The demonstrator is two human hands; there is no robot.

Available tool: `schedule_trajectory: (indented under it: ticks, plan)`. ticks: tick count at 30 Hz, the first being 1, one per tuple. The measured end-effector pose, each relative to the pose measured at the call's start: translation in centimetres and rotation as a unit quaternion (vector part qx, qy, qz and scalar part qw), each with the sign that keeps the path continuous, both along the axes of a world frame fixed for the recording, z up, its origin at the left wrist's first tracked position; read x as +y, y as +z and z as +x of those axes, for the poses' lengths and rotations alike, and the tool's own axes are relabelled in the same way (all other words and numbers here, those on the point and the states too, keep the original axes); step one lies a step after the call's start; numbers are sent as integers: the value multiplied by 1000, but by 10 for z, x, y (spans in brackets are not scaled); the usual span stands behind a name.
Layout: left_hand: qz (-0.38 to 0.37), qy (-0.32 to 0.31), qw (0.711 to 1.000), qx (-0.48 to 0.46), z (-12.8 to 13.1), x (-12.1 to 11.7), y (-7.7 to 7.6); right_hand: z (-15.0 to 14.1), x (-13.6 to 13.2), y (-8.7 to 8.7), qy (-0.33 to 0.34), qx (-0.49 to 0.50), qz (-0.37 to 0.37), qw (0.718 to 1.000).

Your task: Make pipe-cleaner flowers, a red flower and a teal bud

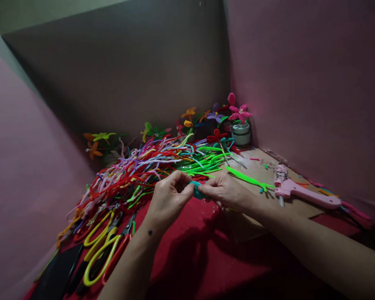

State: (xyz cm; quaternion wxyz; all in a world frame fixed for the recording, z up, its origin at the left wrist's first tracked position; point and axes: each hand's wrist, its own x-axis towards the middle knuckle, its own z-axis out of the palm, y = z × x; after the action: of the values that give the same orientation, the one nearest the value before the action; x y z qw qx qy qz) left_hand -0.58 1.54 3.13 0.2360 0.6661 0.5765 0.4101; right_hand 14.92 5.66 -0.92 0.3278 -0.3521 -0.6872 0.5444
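Observation:
My left hand (170, 193) and my right hand (225, 191) meet over the red cloth (200, 250), both pinching a small teal pipe cleaner piece (197, 191) held between their fingertips. The piece is bent or coiled; most of it is hidden by my fingers. Right behind my hands lies a big heap of coloured pipe cleaners (150, 166).
Yellow-handled scissors (100, 246) and pliers (121, 237) lie at the front left. A pink glue gun (300, 192) rests on a brown board (259, 166) to the right, beside a green pipe cleaner stem (246, 179). Finished pipe cleaner flowers (237, 111) stand in the back corner. Pink walls close in on both sides.

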Motion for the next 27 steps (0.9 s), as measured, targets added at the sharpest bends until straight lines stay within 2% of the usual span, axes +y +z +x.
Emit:
schedule_trajectory:
  ticks: [7, 11, 17, 19, 20, 22, 24, 27]
  plan:
    - [-4, 22, 999, 25, 1, -2, 1, 1, 0, 2, 39, -3, -43, 998]
    - [1, 21, 1000, 17, -1, -2, 0, 1, 1, 2, 33, 15, -69, 997]
    - [-39, 38, 998, -41, -9, 2, 3, -1, 2, -3, 41, 72, -55, 995]
    - [-61, 45, 994, -82, -12, 5, 3, -3, 0, -5, 21, 91, -19, 995]
    - [-72, 48, 991, -100, -13, 6, 3, -4, -1, -5, 9, 87, 22, 996]
    - [-91, 50, 986, -127, -13, 8, 3, -6, -4, -8, -13, 47, 133, 990]
    - [-105, 55, 982, -144, -11, 9, 2, -7, -6, -11, -34, -12, 233, 972]
    - [-118, 56, 978, -163, -9, 10, 1, -7, -7, -15, -56, -57, 294, 953]
